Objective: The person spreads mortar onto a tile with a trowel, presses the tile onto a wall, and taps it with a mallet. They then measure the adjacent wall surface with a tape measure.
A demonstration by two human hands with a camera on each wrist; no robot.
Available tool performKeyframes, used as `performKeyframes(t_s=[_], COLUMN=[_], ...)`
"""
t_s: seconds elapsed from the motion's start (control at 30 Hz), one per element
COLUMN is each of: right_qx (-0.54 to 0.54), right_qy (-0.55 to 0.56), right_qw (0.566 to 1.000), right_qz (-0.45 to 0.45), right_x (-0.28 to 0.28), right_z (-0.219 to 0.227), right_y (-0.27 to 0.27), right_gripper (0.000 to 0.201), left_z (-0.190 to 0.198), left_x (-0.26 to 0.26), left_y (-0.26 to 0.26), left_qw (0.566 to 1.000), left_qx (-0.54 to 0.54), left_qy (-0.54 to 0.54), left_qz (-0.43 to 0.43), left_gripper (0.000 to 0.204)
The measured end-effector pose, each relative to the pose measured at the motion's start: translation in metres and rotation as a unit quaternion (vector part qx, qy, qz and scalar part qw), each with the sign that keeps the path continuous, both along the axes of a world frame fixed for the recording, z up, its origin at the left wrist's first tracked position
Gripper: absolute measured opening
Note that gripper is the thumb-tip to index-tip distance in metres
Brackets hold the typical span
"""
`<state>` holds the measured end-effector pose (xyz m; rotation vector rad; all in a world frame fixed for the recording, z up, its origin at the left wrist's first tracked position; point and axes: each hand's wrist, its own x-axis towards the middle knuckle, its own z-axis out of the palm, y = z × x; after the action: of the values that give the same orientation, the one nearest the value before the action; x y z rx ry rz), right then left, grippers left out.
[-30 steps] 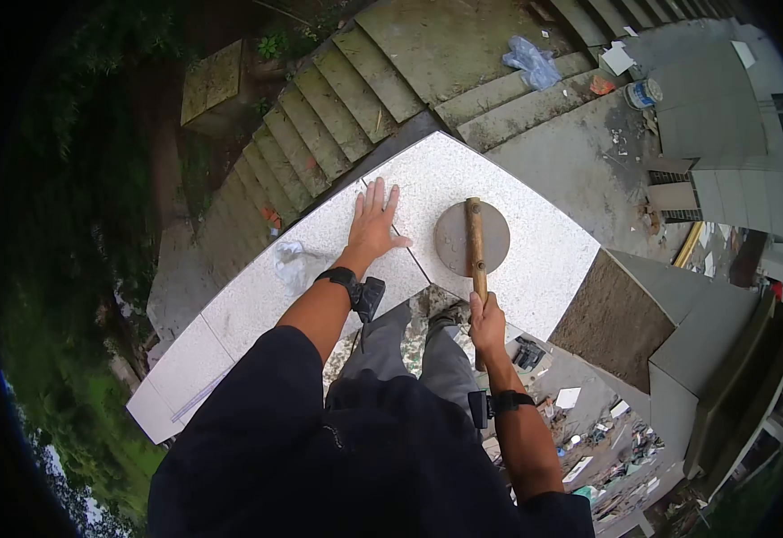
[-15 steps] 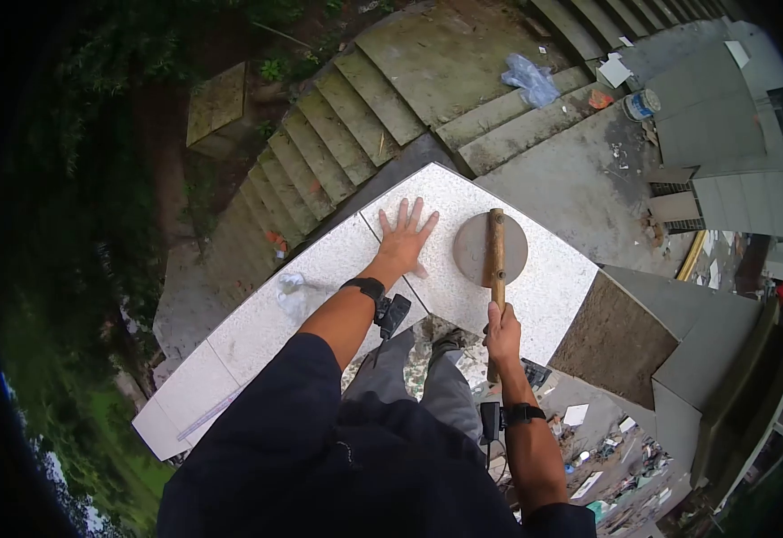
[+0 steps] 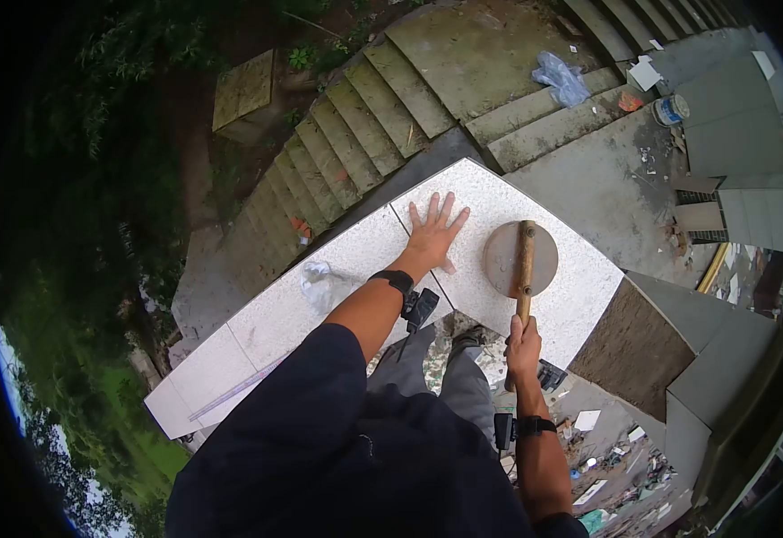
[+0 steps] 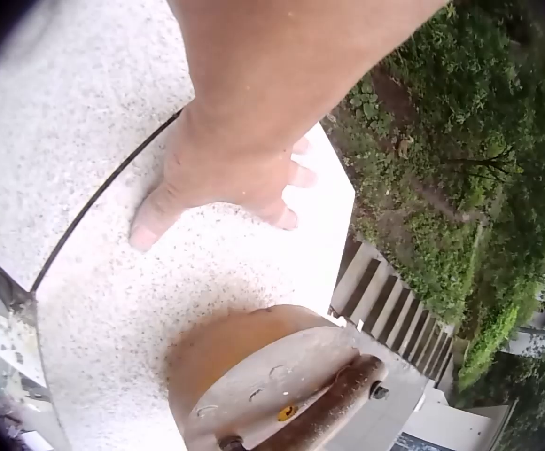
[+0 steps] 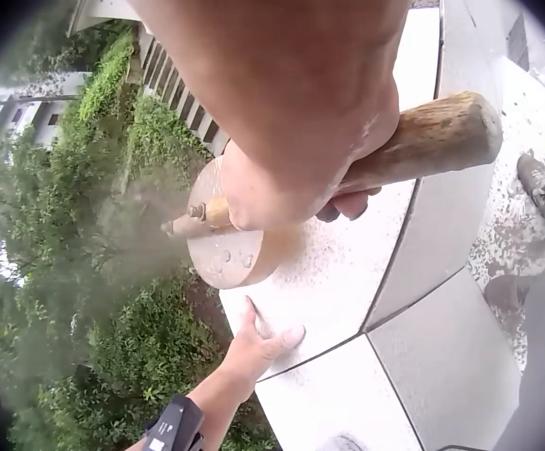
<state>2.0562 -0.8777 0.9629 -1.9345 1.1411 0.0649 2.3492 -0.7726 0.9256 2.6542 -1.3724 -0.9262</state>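
Note:
My left hand (image 3: 433, 238) rests palm down on a speckled white corner slab (image 3: 579, 282), fingers spread, just right of the dark seam. The wrist crosses that seam. My right hand (image 3: 524, 348) grips the wooden handle of a round tiling mallet (image 3: 499, 260). Its thick disc is over the middle of the same slab, with the handle bolted across its top. In the left wrist view the mallet (image 4: 263, 395) leans at a tilt and shades the slab beneath. The right wrist view shows the handle's butt (image 5: 451, 132) sticking out behind my right hand.
Left of the seam, more white slabs (image 3: 203, 363) carry a crumpled clear plastic piece (image 3: 320, 285) and a long thin strip (image 3: 239, 392). A bare brown bed (image 3: 633, 345) adjoins the corner slab. Concrete steps (image 3: 355, 134) lie beyond the edge. Debris (image 3: 624, 457) covers ground at right.
My left hand has moved right across the seam onto the corner slab. The mallet has shifted slightly right over that slab, still in my right hand. The head view has shifted too.

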Motion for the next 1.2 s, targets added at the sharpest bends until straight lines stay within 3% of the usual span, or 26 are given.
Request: performKeyframes(t_s=[0.13,0.23,0.3,0.43,0.5,0.57,0.67,0.8,0.93,1.1,1.2], right_qx=[0.094,0.021,0.049,0.042,0.069,0.045,0.03,0.013,0.024,0.084,0.067], right_qy=[0.014,-0.023,0.053,0.046,0.027,0.023,0.043,0.012,0.039,0.015,0.003], right_qw=[0.995,0.999,0.997,0.998,0.996,0.997,0.994,0.987,0.982,0.977,0.978], right_qz=[-0.035,-0.018,-0.023,-0.018,-0.05,-0.067,-0.095,-0.158,-0.182,-0.198,-0.196], right_x=[0.005,-0.012,-0.008,-0.014,-0.03,-0.055,-0.083,-0.106,-0.11,-0.113,-0.117], right_z=[0.015,0.007,-0.004,0.0,0.006,0.026,0.057,0.065,0.018,0.037,0.031], right_y=[-0.006,0.004,0.001,0.0,0.001,0.006,0.0,-0.007,-0.019,-0.013,-0.006], right_gripper=[0.038,0.039,0.045,0.046,0.043,0.04,0.038,0.038,0.04,0.043,0.042], left_z=[0.002,0.005,0.004,0.003,0.009,0.016,0.008,0.01,0.001,0.009,0.003], left_x=[0.003,0.002,0.002,0.001,-0.002,-0.017,-0.052,-0.085,-0.082,-0.087,-0.089], left_y=[0.002,-0.005,-0.004,-0.005,-0.019,-0.045,-0.111,-0.189,-0.198,-0.204,-0.203], left_qw=[1.0,1.0,1.0,0.999,0.994,0.993,0.987,0.972,0.972,0.976,0.975], left_qx=[0.016,0.012,0.025,0.04,0.104,0.103,-0.006,0.026,0.047,0.077,0.064], left_qy=[0.003,0.023,0.011,0.011,-0.013,-0.047,-0.052,-0.027,-0.009,0.01,-0.009], left_qz=[0.0,-0.012,-0.003,-0.009,-0.008,-0.031,-0.152,-0.231,-0.23,-0.203,-0.212], left_gripper=[0.142,0.142,0.142,0.14,0.139,0.137,0.137,0.139,0.146,0.145,0.144])
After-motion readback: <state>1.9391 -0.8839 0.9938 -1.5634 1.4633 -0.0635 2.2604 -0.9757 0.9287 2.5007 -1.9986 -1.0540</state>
